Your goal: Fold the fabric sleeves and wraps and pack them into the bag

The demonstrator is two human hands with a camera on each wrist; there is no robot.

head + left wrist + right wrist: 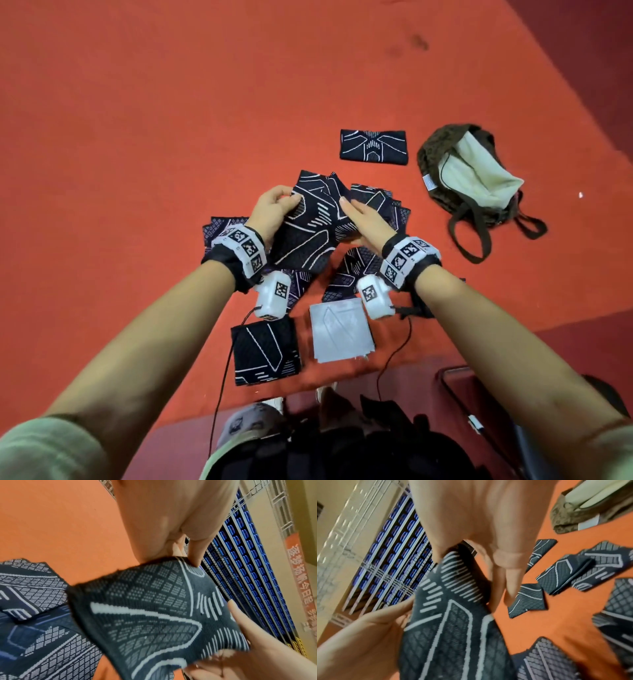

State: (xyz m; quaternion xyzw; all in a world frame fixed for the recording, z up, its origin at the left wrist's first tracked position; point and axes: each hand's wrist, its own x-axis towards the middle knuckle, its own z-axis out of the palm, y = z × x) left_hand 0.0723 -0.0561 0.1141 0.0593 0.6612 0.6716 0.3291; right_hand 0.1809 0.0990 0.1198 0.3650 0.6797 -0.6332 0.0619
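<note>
both arms extended forward; left hand (274,209) pinches sleeve (308,240) edge, right hand (363,220) grips it (fingers nearly straight)

In the middle of the frame, a raised sleeve (308,233) sits between the left hand (274,209) and the right hand (363,219), over a heap of sleeves (383,205). Higher up lies a folded sleeve (374,149), with the bag (428,161) to its right. Lower down, the left wrap (265,353) lies beside the right wrap (339,329).

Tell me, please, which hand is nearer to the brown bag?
Right. The right hand holds the black patterned sleeve on its bag-facing side, apart from the brown bag; the left hand pinches the sleeve's opposite edge, farther from it.
</note>
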